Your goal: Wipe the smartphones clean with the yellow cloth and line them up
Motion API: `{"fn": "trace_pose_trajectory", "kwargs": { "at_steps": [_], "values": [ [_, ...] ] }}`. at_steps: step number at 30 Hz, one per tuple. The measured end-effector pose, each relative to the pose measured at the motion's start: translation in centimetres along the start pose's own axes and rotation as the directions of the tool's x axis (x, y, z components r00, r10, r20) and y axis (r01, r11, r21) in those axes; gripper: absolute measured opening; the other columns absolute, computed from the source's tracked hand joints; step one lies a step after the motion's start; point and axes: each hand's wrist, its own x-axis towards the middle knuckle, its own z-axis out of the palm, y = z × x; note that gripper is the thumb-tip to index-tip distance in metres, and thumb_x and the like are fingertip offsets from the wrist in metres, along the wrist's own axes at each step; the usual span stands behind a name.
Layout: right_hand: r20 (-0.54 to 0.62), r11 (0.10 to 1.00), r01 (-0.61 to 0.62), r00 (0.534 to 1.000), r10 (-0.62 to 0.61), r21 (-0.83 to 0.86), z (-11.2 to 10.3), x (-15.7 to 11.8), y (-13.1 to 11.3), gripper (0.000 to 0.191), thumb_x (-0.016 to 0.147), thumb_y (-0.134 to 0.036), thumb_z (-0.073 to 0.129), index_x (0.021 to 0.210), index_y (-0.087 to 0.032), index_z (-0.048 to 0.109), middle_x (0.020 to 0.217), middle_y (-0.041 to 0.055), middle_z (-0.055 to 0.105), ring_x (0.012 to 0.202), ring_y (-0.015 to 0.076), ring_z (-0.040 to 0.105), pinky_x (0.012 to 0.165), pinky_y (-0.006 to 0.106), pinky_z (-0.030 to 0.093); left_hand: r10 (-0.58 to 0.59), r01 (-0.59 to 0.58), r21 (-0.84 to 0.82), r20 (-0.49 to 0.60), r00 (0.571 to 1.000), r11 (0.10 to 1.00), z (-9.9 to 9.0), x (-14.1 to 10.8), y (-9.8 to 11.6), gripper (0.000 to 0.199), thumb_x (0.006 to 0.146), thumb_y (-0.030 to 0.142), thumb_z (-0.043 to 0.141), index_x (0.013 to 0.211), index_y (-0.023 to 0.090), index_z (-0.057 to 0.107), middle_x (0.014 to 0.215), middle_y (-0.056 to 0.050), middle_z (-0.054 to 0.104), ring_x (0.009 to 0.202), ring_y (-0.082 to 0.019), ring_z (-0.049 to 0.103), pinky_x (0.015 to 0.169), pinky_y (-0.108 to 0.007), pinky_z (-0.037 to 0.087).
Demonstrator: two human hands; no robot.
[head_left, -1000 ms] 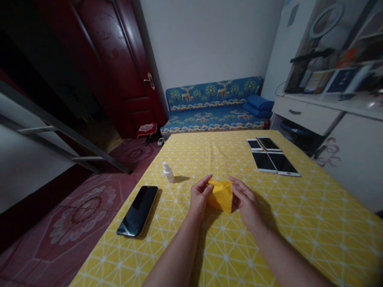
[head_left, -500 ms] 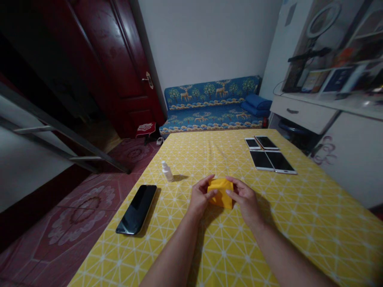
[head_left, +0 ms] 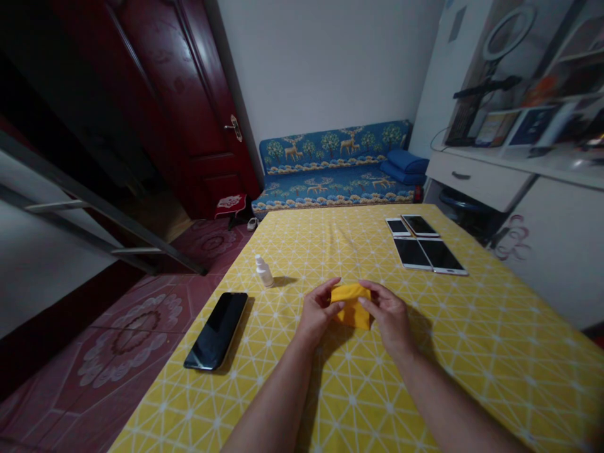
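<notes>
- Pinching a yellow cloth [head_left: 352, 313], the left hand [head_left: 317, 313] has its thumb on the near face of the cloth and its fingers behind the left edge.
- The right hand [head_left: 387, 313] pinches the same cloth at its other edge, also with the thumb in front and the fingers behind.
- The cloth is to the right of the white bottle [head_left: 265, 273] and somewhat nearer to the person. It looks folded and is tilted up between the two hands; whether its lower edge touches the table, I cannot tell.
- The bottle itself stands upright on the table [head_left: 352, 402], which has a yellow cover with white crossing lines. Its shadow falls to its right.
- Nearer to the person than the bottle, and a little to its left, a black phone [head_left: 217, 331] lies with its glossy screen upward.
- Well to the right of the bottle and farther away, four devices lie close together: a small white phone [head_left: 398, 227], a dark-screened phone [head_left: 419, 225] beside it, and, just in front of these, two larger white-edged devices [head_left: 443, 256].
- Beyond the bottle, past the far table edge, is a blue sofa [head_left: 325, 182] with deer and trees on it.
- Beyond the bottle and to its left stands a dark red door [head_left: 189, 107] with a metal handle.
</notes>
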Motion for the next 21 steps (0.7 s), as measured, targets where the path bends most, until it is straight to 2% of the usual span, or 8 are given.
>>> {"fn": "trace_pose_trajectory", "kwargs": {
  "at_steps": [4, 11, 16, 18, 21],
  "values": [
    [-0.016, 1.000, 0.029, 0.999, -0.028, 0.012, -0.1, 0.1, 0.4, 0.035, 0.065, -0.032, 0.078, 0.100, -0.027, 0.074, 0.098, 0.0030, 0.076, 0.086, 0.0223, 0.071, 0.074, 0.034, 0.056, -0.023, 0.023, -0.008, 0.005, 1.000, 1.000, -0.2, 0.1, -0.3, 0.059, 0.055, 0.020, 0.094, 0.111, 0.017, 0.076, 0.101, -0.011, 0.078, 0.090, -0.022, 0.072, 0.085, -0.033, 0.052],
    [0.058, 1.000, 0.005, 0.998, -0.007, 0.025, 0.0, 0.1, 0.4, 0.043, 0.066, -0.028, 0.077, 0.109, -0.028, 0.071, 0.103, 0.0041, 0.076, 0.092, 0.0238, 0.072, 0.078, 0.036, 0.058, -0.023, 0.026, 0.057, -0.050, 0.998, 0.998, 0.1, -0.2, 0.4, 0.052, 0.060, 0.030, 0.092, 0.108, 0.016, 0.078, 0.105, -0.012, 0.077, 0.090, -0.023, 0.072, 0.085, -0.033, 0.053],
    [0.069, 0.992, 0.113, 0.992, -0.109, -0.058, 0.0, 0.3, 0.7, 0.043, 0.069, -0.025, 0.074, 0.111, -0.027, 0.071, 0.111, 0.0061, 0.074, 0.095, 0.0250, 0.072, 0.082, 0.039, 0.059, 0.077, -0.069, 0.092, -0.094, 0.993, 0.993, -0.2, 0.1, -0.2, 0.052, 0.061, 0.029, 0.091, 0.111, 0.020, 0.077, 0.107, -0.011, 0.076, 0.089, -0.021, 0.070, 0.081, -0.032, 0.054],
    [0.041, 0.977, 0.184, 0.983, -0.180, -0.107, 0.0, 0.3, 1.0, 0.040, 0.070, -0.025, 0.074, 0.110, -0.028, 0.072, 0.116, 0.0066, 0.071, 0.097, 0.0246, 0.070, 0.083, 0.039, 0.059, 0.159, -0.138, 0.192, -0.097, 0.983, 0.972, -0.2, 0.1, -0.3, 0.047, 0.063, 0.028, 0.088, 0.109, 0.020, 0.078, 0.106, -0.011, 0.075, 0.088, -0.021, 0.070, 0.077, -0.031, 0.055],
    [-0.001, 0.946, 0.261, 0.964, -0.266, -0.194, -0.1, 0.3, 1.2, 0.037, 0.074, -0.025, 0.071, 0.111, -0.026, 0.072, 0.117, 0.0072, 0.068, 0.098, 0.0235, 0.068, 0.083, 0.037, 0.058, 0.281, -0.234, 0.390, -0.069, 0.957, 0.891, 0.1, -0.1, 0.1, 0.035, 0.068, 0.024, 0.083, 0.102, 0.020, 0.080, 0.097, -0.009, 0.076, 0.084, -0.021, 0.068, 0.071, -0.029, 0.054]
  ]
}}
